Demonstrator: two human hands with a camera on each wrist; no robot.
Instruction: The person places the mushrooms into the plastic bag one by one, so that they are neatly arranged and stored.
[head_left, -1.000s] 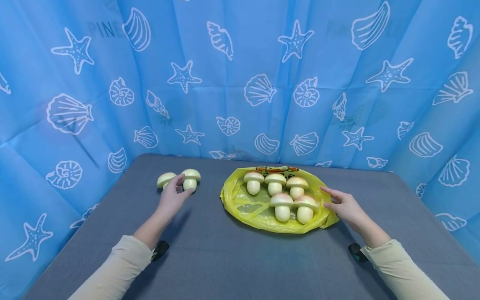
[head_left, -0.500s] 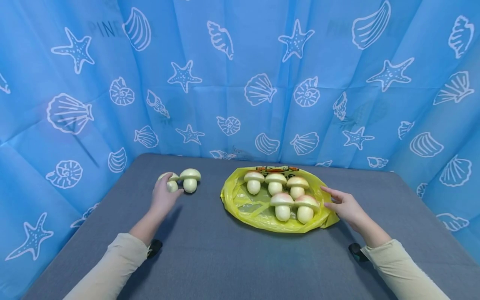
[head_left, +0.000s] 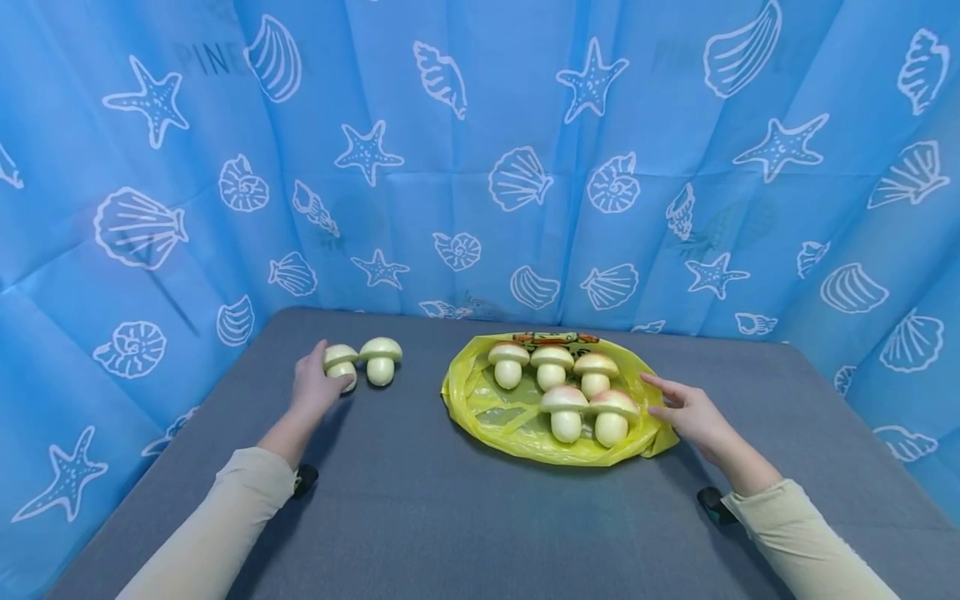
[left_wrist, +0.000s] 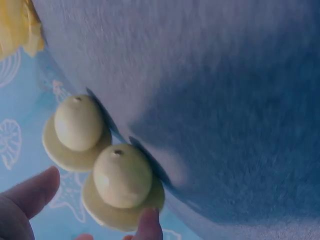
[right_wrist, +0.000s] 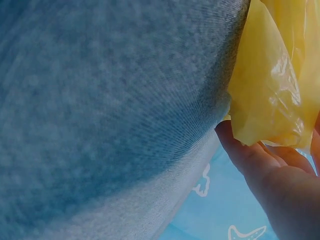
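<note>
Two pale toy mushrooms stand upright side by side on the left of the table: a left mushroom (head_left: 342,367) and a right mushroom (head_left: 381,360). My left hand (head_left: 313,385) is at the left mushroom's outer side, thumb in front; in the left wrist view a fingertip (left_wrist: 150,225) overlaps the edge of its cap. The hand is not closed around it. A yellow plastic bag (head_left: 480,417) lies spread wide at centre right, with several similar mushrooms (head_left: 564,412) inside. My right hand (head_left: 697,419) touches the bag's right edge, its fingers extended and thumb apart.
The table (head_left: 450,533) has a grey cloth cover. Behind and at both sides hangs a blue curtain (head_left: 465,208) printed with shells and starfish. Table surface shows between the two mushrooms and the bag.
My left hand has moved left, from the right mushroom to the outer side of the left one. The right hand and the bag have stayed where they were.
</note>
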